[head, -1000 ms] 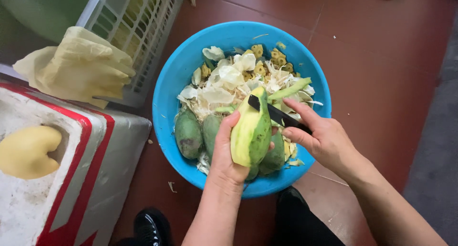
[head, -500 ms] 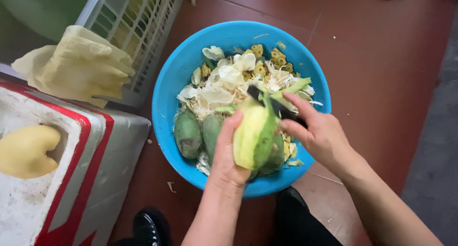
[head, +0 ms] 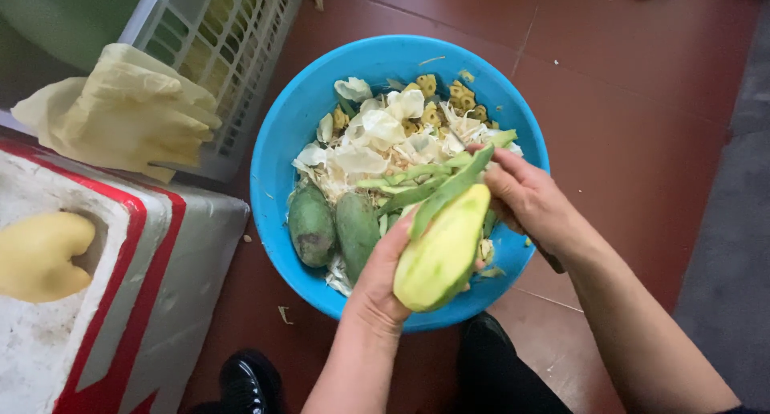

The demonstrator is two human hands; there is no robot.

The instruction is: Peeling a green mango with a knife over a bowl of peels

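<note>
My left hand (head: 383, 282) grips a partly peeled mango (head: 443, 252), pale yellow flesh showing, over the near side of a blue basin (head: 277, 141). A long green strip of peel (head: 449, 188) curls off its top. My right hand (head: 531, 199) is closed on a knife at the mango's upper right; the blade is hidden and only a dark bit of handle shows below the hand. Two unpeeled green mangoes (head: 333, 225) lie in the basin among pale peelings and scraps (head: 385, 133).
A white foam box (head: 152, 302) with red stripes stands at the left, holding a peeled yellow mango (head: 40, 253). Yellow rubber gloves (head: 128, 113) hang over a white plastic crate (head: 224, 45). Red tile floor surrounds the basin; my black shoe (head: 249, 378) is below.
My right hand has drawn the knife up and away along the mango, lifting a longer peel strip. More yellow flesh shows now, and the fruit has tilted slightly to the right.
</note>
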